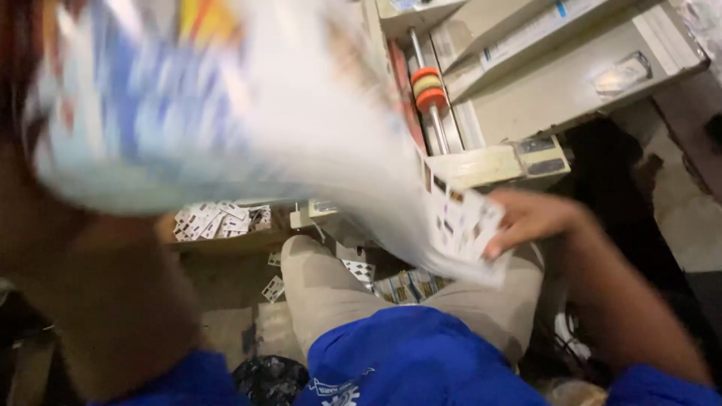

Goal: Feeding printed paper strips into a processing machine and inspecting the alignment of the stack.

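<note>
Right hand (530,218): its fingers are being closed on the near right corner of a large stack of printed sheets (248,113), which is being held up, blurred, across the left and centre of the scene. Left hand: hidden behind the sheets, so its grip cannot be told; only the left forearm (105,301) is being shown beneath the stack. Small printed cards (218,220) are being kept in a tray below. A grey machine (556,83) with an orange roller (429,89) is being shown at far right.
</note>
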